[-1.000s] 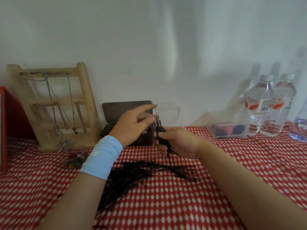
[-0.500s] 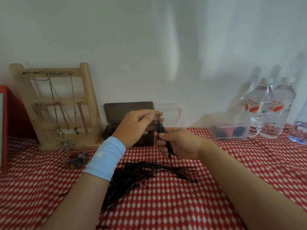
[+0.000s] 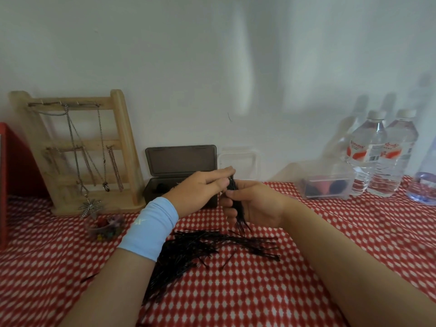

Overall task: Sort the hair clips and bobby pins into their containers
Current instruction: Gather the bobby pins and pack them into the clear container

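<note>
My right hand (image 3: 252, 204) grips an upright bundle of black bobby pins (image 3: 238, 210), their tips sticking out below the fist. My left hand (image 3: 203, 191), with a light blue wristband, touches the top of that bundle with its fingertips. A loose pile of black bobby pins (image 3: 205, 246) lies spread on the red checked cloth under both hands. A dark box with its lid raised (image 3: 165, 185) stands just behind my left hand. A clear box with its lid up (image 3: 237, 158) stands to the right of the dark one, mostly hidden by my hands.
A wooden jewellery rack (image 3: 77, 149) with chains stands at the back left. A small clear cup of coloured beads (image 3: 106, 226) sits in front of it. A clear tub (image 3: 328, 185) and water bottles (image 3: 379, 152) line the back right. A red object (image 3: 14, 171) is at the left edge.
My left hand's fingers have come down from spread and raised onto the top of the bundle. The pins stick up less above my right fist. The view shifted slightly.
</note>
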Demonstrator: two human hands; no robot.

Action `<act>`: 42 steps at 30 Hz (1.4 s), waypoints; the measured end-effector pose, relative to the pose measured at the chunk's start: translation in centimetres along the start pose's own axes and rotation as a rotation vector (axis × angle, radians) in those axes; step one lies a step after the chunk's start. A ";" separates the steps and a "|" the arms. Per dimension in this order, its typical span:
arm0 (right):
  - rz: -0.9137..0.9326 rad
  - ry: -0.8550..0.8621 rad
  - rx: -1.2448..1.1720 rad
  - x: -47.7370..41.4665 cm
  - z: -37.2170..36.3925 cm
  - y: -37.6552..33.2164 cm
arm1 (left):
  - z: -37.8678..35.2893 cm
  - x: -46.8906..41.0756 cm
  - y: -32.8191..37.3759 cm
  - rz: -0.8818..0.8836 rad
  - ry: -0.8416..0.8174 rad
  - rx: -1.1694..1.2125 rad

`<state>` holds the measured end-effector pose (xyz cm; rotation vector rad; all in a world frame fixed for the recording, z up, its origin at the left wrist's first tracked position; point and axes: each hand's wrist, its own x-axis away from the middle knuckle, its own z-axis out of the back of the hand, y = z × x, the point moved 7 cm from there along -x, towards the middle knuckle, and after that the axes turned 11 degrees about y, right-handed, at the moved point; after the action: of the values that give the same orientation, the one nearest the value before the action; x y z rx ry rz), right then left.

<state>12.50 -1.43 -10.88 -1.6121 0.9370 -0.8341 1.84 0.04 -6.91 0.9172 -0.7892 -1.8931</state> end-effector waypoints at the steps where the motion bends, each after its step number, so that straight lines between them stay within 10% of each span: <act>1: 0.003 0.003 -0.009 0.0 0.0 -0.1 | -0.2 0.0 -0.2 0.033 -0.014 0.062; 8: 0.271 0.230 -0.286 0.2 1.8 -4.0 | -1.1 -0.3 -0.3 0.330 0.100 0.785; 13: 0.427 0.343 -0.423 0.4 3.0 -5.7 | -3.7 1.3 0.9 0.358 -0.198 0.419; 20: 0.386 0.300 -0.311 0.6 1.9 -4.9 | -2.8 0.7 -0.7 0.393 0.076 0.487; 34: 0.254 0.305 -0.405 0.4 1.5 -4.2 | -3.7 2.9 -1.0 0.592 0.087 0.674; 42: 0.459 0.450 -0.007 0.5 1.9 -4.9 | -3.8 3.6 0.5 0.702 0.126 1.509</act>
<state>15.22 -0.31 -6.45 -1.1564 1.5571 -0.8758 3.91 -3.95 -9.56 1.2770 -2.1577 -0.3789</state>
